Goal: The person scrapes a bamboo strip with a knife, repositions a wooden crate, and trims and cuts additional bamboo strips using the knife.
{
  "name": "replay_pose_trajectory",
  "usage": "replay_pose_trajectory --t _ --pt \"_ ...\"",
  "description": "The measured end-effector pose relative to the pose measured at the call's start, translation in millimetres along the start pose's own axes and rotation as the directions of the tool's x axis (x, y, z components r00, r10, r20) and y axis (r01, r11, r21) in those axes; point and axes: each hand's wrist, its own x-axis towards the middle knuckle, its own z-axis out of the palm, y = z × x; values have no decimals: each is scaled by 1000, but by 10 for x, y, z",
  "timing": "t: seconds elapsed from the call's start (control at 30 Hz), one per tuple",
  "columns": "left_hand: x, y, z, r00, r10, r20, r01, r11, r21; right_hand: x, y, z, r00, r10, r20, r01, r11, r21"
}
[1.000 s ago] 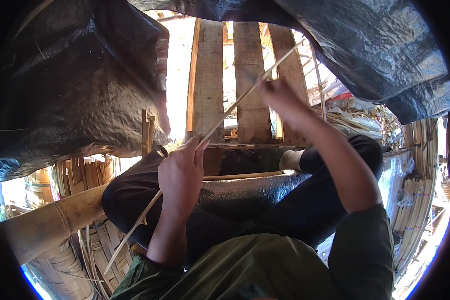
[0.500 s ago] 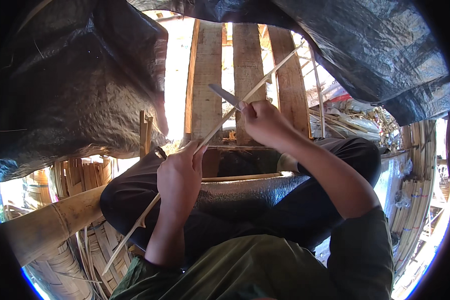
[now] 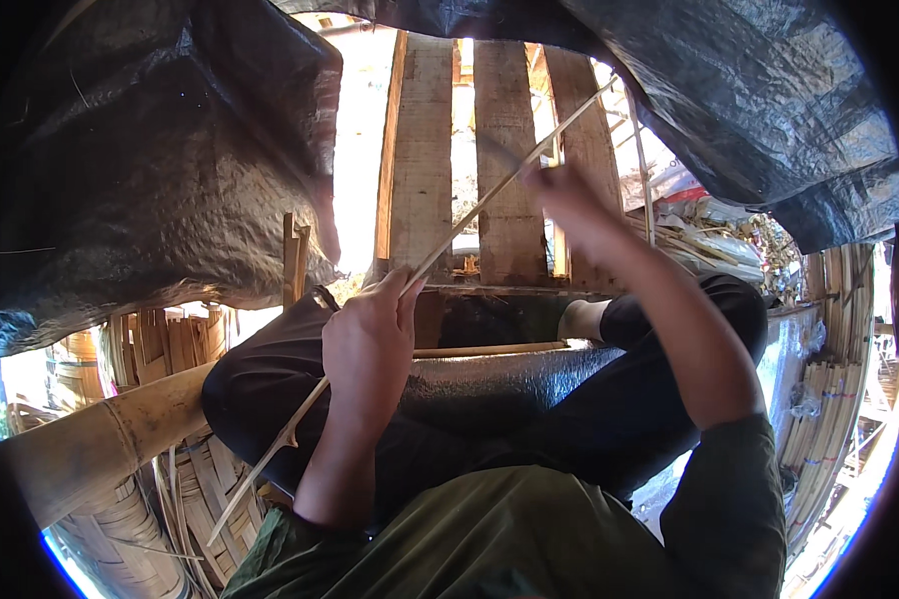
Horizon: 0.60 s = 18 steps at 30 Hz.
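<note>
A long, thin bamboo strip (image 3: 479,208) slants across the view from lower left to upper right. My left hand (image 3: 368,349) is closed around its middle, above my bent left leg. Below that hand the strip runs on past my forearm, with a small jagged sliver standing off it. Farther up, my right hand (image 3: 569,200) is smeared by motion but is closed on a knife (image 3: 501,152). The blurred blade points up and left, and it meets or crosses the strip close to my fingers; whether it touches I cannot tell.
Wooden planks (image 3: 422,150) with bright gaps lie ahead. Dark plastic sheeting (image 3: 150,180) hangs at left and overhead right. A thick bamboo pole (image 3: 120,434) juts in at left beside woven bamboo (image 3: 135,529). Bundled strips (image 3: 824,419) stand at right. My crossed legs (image 3: 270,374) sit below my hands.
My right hand with the knife has moved up and to the right along the strip, away from my left hand. My left hand keeps its hold, and the view has shifted slightly.
</note>
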Motion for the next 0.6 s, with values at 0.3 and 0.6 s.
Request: replay_pose_trajectory --t 0.3,0.6 --pt "-17 5 -6 1000 -21 20 21 1000 -5 -47 -111 -92 999 15 -48 -14 999 29" --pt "-20 12 -19 1000 -21 23 22 999 -26 -126 -195 -34 998 42 -42 -41 999 27"
